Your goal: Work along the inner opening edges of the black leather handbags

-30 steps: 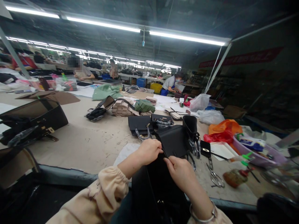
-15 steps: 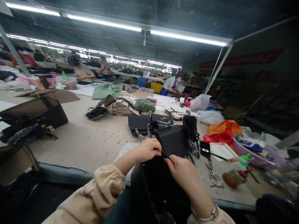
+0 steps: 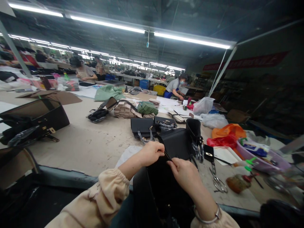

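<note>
A black handbag [image 3: 144,193] stands open at the table's front edge, its dark inside facing me. My left hand [image 3: 154,152] pinches the far rim of its mouth, fingers curled over the edge. Close by on the right, my right hand [image 3: 184,172] grips the same rim between thumb and fingers. A short stretch of black edge runs between both hands. Just beyond them lies a large black bag [image 3: 175,142], with smaller black handbags [image 3: 142,125] behind it. Their handles are wrapped in clear plastic. The inside of the held bag is too dark to make out.
Scissors [image 3: 219,183], a brown glue bottle [image 3: 238,183] and a purple basin [image 3: 280,160] are to the right. Another open black bag [image 3: 57,118] stands at the left. Stacked brown pieces [image 3: 123,109] and green cloth [image 3: 109,92] lie farther back. A co-worker [image 3: 174,87] leans over a table beyond.
Both hands keep their hold on the bag's rim and have barely moved. The bag's near left side has shifted slightly. In the background, the co-worker's arm has moved a little.
</note>
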{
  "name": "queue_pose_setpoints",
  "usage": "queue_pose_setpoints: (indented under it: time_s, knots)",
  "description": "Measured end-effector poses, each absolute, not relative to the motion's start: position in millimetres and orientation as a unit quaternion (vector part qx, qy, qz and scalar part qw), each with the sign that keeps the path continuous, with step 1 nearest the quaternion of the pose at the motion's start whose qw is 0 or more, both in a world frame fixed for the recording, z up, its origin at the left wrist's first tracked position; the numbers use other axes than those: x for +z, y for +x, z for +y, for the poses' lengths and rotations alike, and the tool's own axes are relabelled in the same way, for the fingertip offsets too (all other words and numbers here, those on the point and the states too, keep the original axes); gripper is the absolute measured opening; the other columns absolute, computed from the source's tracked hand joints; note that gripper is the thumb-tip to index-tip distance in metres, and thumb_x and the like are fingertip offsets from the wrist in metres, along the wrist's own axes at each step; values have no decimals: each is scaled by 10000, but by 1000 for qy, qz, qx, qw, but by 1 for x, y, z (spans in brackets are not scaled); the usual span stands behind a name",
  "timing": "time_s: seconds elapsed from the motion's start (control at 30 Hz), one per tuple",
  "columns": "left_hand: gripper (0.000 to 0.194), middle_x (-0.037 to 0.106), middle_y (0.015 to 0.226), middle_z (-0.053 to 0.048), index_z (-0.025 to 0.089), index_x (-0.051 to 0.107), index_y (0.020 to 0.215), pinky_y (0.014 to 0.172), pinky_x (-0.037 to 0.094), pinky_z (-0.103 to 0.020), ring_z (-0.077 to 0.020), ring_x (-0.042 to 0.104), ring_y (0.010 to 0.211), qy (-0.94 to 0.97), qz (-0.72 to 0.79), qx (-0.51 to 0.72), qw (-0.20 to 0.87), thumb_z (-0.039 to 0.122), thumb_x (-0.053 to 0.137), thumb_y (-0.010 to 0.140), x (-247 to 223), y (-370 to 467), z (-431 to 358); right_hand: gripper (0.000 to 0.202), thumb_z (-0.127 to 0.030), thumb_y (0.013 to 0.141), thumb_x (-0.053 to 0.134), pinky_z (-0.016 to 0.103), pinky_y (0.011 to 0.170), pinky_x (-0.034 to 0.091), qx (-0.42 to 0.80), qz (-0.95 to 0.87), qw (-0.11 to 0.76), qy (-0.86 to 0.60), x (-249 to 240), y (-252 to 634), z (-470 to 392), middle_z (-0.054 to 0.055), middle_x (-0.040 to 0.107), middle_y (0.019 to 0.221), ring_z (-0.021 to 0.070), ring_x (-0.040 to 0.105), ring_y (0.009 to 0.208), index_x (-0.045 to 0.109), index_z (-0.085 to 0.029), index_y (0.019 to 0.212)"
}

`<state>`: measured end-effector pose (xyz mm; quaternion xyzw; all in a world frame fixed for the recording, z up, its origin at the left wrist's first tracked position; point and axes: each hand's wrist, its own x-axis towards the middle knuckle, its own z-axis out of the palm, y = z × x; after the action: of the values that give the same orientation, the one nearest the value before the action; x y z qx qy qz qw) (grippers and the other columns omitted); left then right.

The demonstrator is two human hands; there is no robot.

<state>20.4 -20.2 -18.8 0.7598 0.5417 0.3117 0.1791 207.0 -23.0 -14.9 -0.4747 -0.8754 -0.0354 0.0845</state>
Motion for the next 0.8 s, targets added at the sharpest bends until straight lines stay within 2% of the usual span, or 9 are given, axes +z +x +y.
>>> queue_pose_setpoints:
  time_s: [0.13, 0.27, 0.43, 0.8]
  knots:
    - [101, 642, 718, 12, 176, 650, 714, 662, 395, -206, -128, 571, 715, 750, 558, 310, 174, 188, 576, 781, -17, 22, -20, 347, -422, 926, 433, 280, 543, 259, -13, -888, 91, -450, -17, 211, -20, 15, 703, 709, 161, 647, 651, 597, -222, 694]
    - [104, 656, 746, 12, 185, 659, 736, 669, 394, -210, -130, 576, 725, 747, 566, 306, 170, 206, 570, 786, -17, 23, -21, 341, -536, 838, 526, 271, 526, 251, 8, -893, 95, -440, -14, 208, -16, 6, 668, 666, 171, 623, 630, 571, -218, 721]
    - [107, 661, 758, 14, 191, 664, 748, 659, 392, -209, -130, 579, 729, 742, 575, 304, 163, 215, 566, 786, -18, 21, -19, 290, -449, 817, 581, 256, 523, 252, 33, -893, 98, -438, -11, 196, -4, -2, 653, 658, 143, 586, 610, 551, -206, 660]
    - [118, 663, 726, 24, 209, 665, 736, 627, 373, -213, -131, 578, 706, 733, 588, 304, 160, 237, 564, 791, -20, 25, -14, 365, -355, 880, 495, 281, 529, 208, 29, -891, 115, -438, -18, 195, 5, -10, 610, 584, 116, 511, 555, 511, -194, 553]
